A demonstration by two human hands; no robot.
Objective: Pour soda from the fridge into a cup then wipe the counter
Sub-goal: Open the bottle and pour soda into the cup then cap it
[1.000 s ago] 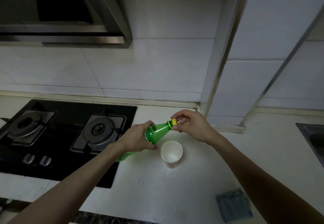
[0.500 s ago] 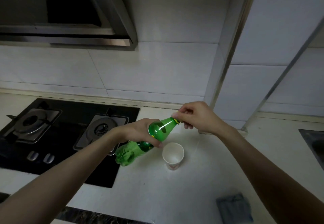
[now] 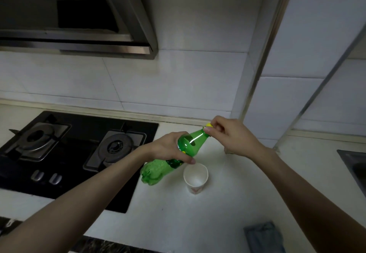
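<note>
- Blue-grey cloth [image 3: 263,237] lies nearest on the white worktop [image 3: 178,223], likely staged for wiping.
- Paper cup [image 3: 195,178] stands upright and empty, just below the bottle, ready to receive the pour.
- Green soda bottle [image 3: 174,158] held tilted, base low; left hand [image 3: 168,149] grip wrapped round its middle to brace against twisting.
- Right hand [image 3: 231,136] grip pinches the yellow cap [image 3: 208,125], seemingly unscrewing.
- Versus a second ago: bottle neck raised higher, base now visible.
- Hob [image 3: 79,149] behind, unused.
</note>
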